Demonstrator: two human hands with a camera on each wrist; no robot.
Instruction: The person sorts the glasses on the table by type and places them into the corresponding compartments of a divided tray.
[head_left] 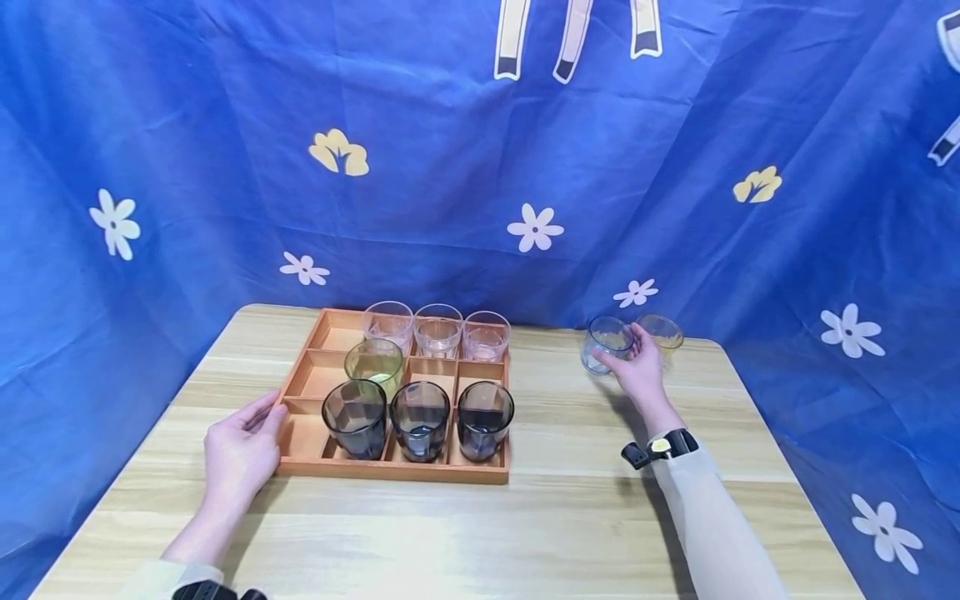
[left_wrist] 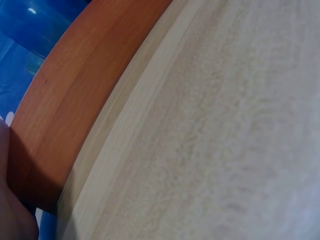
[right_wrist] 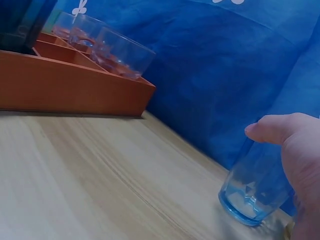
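At the back right of the table, my right hand (head_left: pixel 642 379) grips a pale blue glass (head_left: pixel 592 348) between thumb and fingers; the thumb shows on its near side in the right wrist view. Whether the glass's base touches the table I cannot tell. A yellowish glass (head_left: pixel 667 335) stands just beyond that hand, partly covered by it. My left hand (head_left: pixel 242 446) holds the left edge of a divided wooden tray (head_left: pixel 390 469) near its front corner. Only a bit of that hand shows in the left wrist view, beside the tray's side wall (left_wrist: pixel 82 105).
Three dark grey glasses (head_left: pixel 422 423) stand along the tray's front row, a green glass (head_left: pixel 373 360) in the middle row, and three clear glasses (head_left: pixel 438 329) at the back. The light wood table (head_left: pixel 585 517) meets a blue patterned curtain (head_left: pixel 442 167) at its rear and sides.
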